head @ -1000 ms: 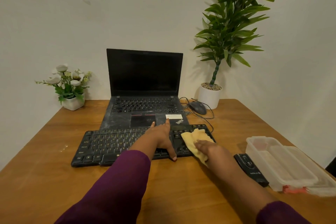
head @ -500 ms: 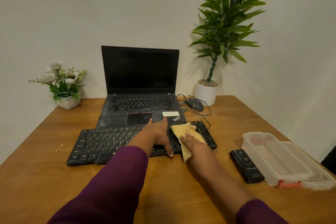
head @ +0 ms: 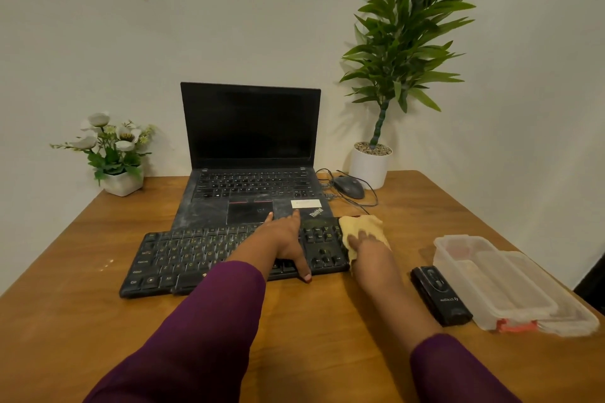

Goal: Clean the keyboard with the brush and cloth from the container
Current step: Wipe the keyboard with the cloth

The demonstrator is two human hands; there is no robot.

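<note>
A black keyboard point(head: 193, 255) lies across the wooden table in front of a laptop. My left hand point(head: 284, 239) rests flat on its right half, fingers straight, thumb at the front edge. My right hand point(head: 368, 245) presses a yellow cloth point(head: 360, 226) onto the keyboard's right end; how its fingers lie on the cloth is hard to make out. A clear plastic container point(head: 491, 281) sits at the right with its lid under or beside it. No brush is plainly visible; something red-orange shows at the container's front.
An open, dusty black laptop point(head: 250, 154) stands behind the keyboard. A wired mouse point(head: 349, 187) and a tall potted plant point(head: 371, 167) are at the back right, a small flower pot point(head: 122, 181) at the back left. A black device point(head: 440, 299) lies beside the container.
My right hand has slid the cloth from the keyboard's middle-right toward its right end. The left hand has stayed on the keys. The camera view has shifted slightly.
</note>
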